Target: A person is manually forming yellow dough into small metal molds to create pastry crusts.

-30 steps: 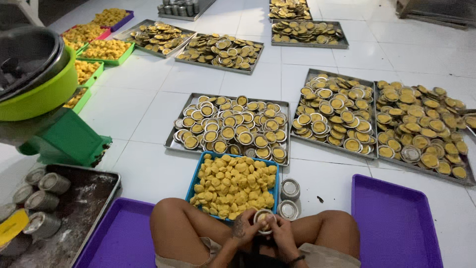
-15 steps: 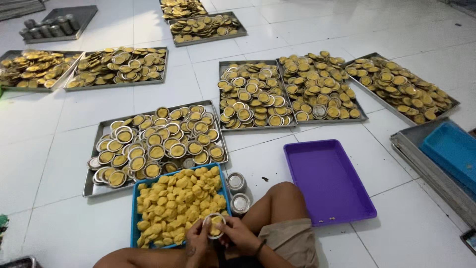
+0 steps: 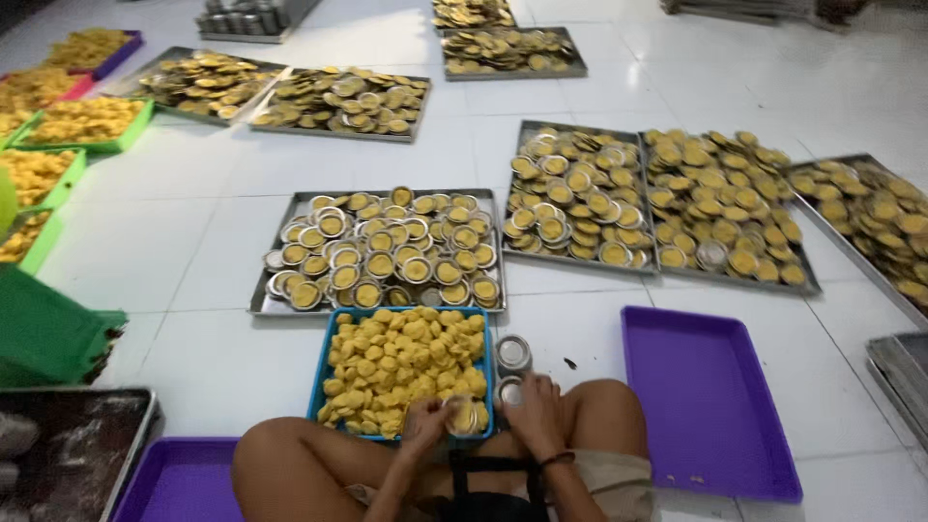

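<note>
Blue tray (image 3: 324,372) of yellow cakes (image 3: 401,362), on the floor: at its near edge, left hand (image 3: 423,422) and right hand (image 3: 534,414), fingers closed on one small round tin (image 3: 462,416); two empty tins (image 3: 512,354) just beside tray's right edge.

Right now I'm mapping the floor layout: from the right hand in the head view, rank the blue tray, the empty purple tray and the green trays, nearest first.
1. Blue tray, just left of the right hand.
2. Empty purple tray, on its right.
3. Green trays, far upper left.
</note>
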